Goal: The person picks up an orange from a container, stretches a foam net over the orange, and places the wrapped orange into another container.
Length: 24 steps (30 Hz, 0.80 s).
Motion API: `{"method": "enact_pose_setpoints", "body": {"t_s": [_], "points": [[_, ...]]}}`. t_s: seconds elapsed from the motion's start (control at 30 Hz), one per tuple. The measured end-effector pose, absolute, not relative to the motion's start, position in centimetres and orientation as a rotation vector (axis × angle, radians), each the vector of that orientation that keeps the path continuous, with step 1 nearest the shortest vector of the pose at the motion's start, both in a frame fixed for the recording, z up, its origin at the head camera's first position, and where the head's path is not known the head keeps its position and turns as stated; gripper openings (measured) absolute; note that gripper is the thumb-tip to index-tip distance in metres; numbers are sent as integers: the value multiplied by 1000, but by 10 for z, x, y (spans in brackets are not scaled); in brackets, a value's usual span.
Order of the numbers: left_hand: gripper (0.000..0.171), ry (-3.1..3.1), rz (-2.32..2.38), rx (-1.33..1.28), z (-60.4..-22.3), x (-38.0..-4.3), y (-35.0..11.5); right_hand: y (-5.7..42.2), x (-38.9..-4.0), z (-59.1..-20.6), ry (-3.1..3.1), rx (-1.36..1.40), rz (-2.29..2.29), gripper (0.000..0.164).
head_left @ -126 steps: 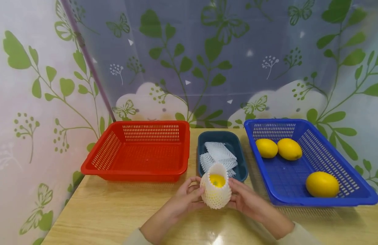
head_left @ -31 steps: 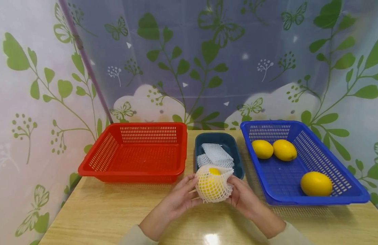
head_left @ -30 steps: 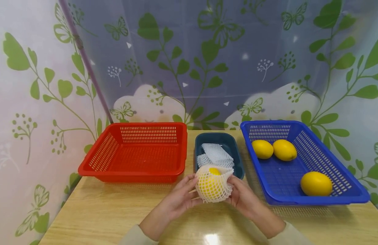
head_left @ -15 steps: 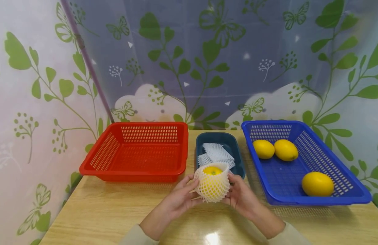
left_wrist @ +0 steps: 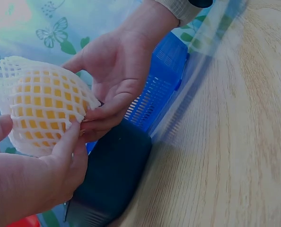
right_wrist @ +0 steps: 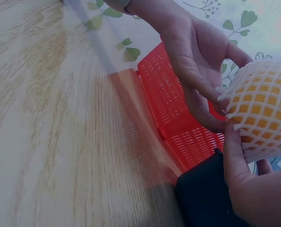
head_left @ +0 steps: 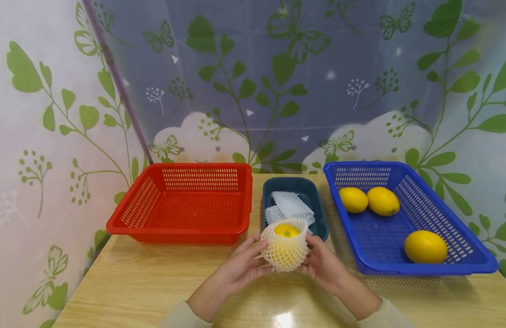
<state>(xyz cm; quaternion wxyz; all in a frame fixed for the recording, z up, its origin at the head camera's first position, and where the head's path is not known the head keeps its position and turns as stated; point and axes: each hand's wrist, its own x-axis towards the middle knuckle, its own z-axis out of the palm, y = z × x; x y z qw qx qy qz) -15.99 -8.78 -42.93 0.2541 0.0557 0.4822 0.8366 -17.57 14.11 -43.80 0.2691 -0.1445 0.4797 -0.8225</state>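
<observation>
Both hands hold a yellow lemon dressed in a white foam net sleeve, just in front of the teal tray. The left hand grips its left side and the right hand its right, thumbs and fingers bent against the net. The lemon's tip shows through the sleeve's open top. In the left wrist view the stretched mesh spreads round the fruit, with left-hand fingertips at its lower edge. From the right wrist, the netted lemon is partly cut off by the frame.
A teal tray behind the hands contains several flat foam net sleeves. To the left stands a red basket. A blue basket at the right holds three lemons. All stand on a wooden table.
Since the earliest frame the net has stretched wider and sits lower round the lemon. A second ago its mouth was tilted and pulled rightward; now it faces up, showing more of the fruit's end.
</observation>
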Motion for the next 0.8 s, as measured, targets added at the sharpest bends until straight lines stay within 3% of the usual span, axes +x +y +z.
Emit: {"method": "enact_pose_setpoints", "body": {"t_s": [0.17, 0.53, 0.8], "points": [[24, 1289, 2294, 135, -429, -159, -88, 141, -176, -439, 1291, -416, -2226, 29], [38, 1311, 2295, 127, -428, -158, -87, 140, -176, -439, 1312, -406, -2239, 31], [18, 1297, 2305, 114, -431, -159, -87, 139, -174, -438, 1317, -323, -2245, 26]]}}
